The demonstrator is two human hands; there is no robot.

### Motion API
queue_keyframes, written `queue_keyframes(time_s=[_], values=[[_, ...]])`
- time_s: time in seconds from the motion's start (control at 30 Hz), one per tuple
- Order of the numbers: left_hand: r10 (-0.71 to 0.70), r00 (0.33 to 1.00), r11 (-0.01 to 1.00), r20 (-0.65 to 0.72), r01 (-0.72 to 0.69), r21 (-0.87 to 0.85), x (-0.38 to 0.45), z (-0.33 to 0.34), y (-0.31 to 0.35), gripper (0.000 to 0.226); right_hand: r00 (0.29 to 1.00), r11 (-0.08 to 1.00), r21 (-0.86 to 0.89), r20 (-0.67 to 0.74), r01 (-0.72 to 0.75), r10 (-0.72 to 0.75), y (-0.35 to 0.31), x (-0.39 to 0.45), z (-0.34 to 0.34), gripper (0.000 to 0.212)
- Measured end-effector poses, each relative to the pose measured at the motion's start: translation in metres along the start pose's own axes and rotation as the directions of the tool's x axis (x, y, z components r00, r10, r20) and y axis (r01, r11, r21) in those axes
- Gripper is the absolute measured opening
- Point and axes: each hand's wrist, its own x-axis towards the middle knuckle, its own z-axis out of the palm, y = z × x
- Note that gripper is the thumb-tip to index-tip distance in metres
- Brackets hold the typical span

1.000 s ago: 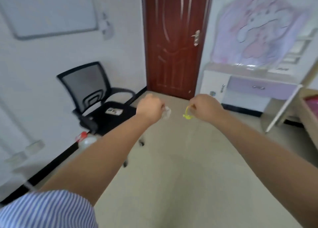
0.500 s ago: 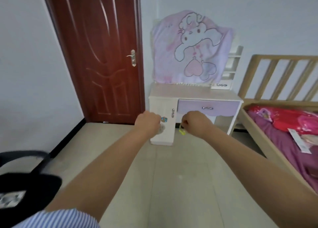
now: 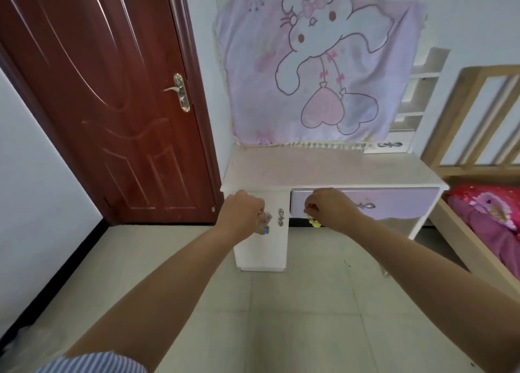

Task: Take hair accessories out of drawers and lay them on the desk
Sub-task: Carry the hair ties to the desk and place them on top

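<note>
Hair accessories are in both fists, carried toward the desk (image 3: 332, 167). A second ago the view showed a mesh office chair and whiteboard at the left of the room; since then it has swung round, and the white-and-lilac desk now fills the middle, much closer. I judge the carrying leg nearly done and the laying down next.

From the left: the dark red door (image 3: 112, 105) stands shut, clear of the path. The left hand (image 3: 244, 218) is curled closed around a pale, clear-and-blue hair clip (image 3: 264, 225) that pokes out below the knuckles, in front of the white cabinet door (image 3: 264, 232). The right hand (image 3: 329, 208) is pinched shut on a small yellow hair clip (image 3: 314, 222), in front of the closed lilac drawer (image 3: 399, 203). Above, a pink cartoon cloth (image 3: 309, 63) hangs over the desk's back; the desktop looks bare. At the far right a wooden bed (image 3: 478, 232) sits close beside the desk. Only open floor tiles lie between the person and the desk.
</note>
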Motion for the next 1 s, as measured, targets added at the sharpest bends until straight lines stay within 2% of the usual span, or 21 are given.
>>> queue_keyframes(time_s=[0.13,0.27,0.3,0.37,0.43,0.5,0.57,0.67,0.73,0.87,0.93,1.0], values=[[-0.048,0.998,0.998,0.038,0.046,0.035,0.097,0.040,-0.057,0.024,1.000,0.998,-0.070,0.029,-0.004,0.006,0.036,0.117,0.025,0.027],[-0.008,0.999,0.994,0.051,0.002,0.114,0.208,0.103,-0.114,0.025,1.000,0.993,-0.121,-0.022,-0.011,0.008,0.070,0.241,0.067,0.027],[0.006,0.999,0.992,0.054,-0.013,0.123,0.236,0.120,-0.127,0.026,0.999,0.988,-0.153,-0.035,-0.005,0.000,0.076,0.270,0.078,0.025],[0.016,0.996,0.991,0.084,-0.027,0.128,0.289,0.153,-0.149,0.028,0.994,0.970,-0.237,-0.079,0.052,-0.072,0.085,0.325,0.097,0.009],[0.011,0.989,0.994,0.147,-0.026,0.102,0.335,0.185,-0.167,0.027,0.987,0.964,-0.254,-0.118,0.076,-0.109,0.098,0.374,0.115,0.026],[-0.014,0.977,0.996,0.212,-0.005,0.090,0.376,0.209,-0.181,0.021,0.990,0.983,-0.182,-0.133,0.019,-0.044,0.114,0.417,0.137,0.034],[-0.009,0.988,0.997,0.156,-0.004,0.079,0.413,0.222,-0.191,0.012,0.988,0.984,-0.179,-0.148,0.010,-0.037,0.129,0.457,0.156,0.034],[-0.043,0.999,0.996,0.017,0.041,0.075,0.467,0.250,-0.210,0.032,0.974,0.987,-0.159,-0.226,-0.008,-0.029,0.155,0.517,0.183,0.031],[-0.058,0.998,0.998,-0.008,0.059,0.036,0.486,0.278,-0.221,0.030,0.969,0.993,-0.121,-0.244,0.006,-0.036,0.166,0.545,0.209,0.026],[-0.031,0.991,0.999,0.134,0.033,-0.014,0.481,0.332,-0.226,0.025,0.979,0.996,-0.091,-0.202,0.003,-0.021,0.167,0.549,0.278,0.014],[-0.060,0.983,0.992,0.174,0.078,-0.098,0.471,0.348,-0.228,0.009,0.980,0.999,-0.009,-0.194,-0.050,0.048,0.166,0.541,0.301,0.016],[-0.081,0.977,0.984,0.200,0.111,-0.142,0.470,0.353,-0.230,0.024,0.970,0.993,0.071,-0.220,-0.089,0.102,0.170,0.541,0.310,0.021]])
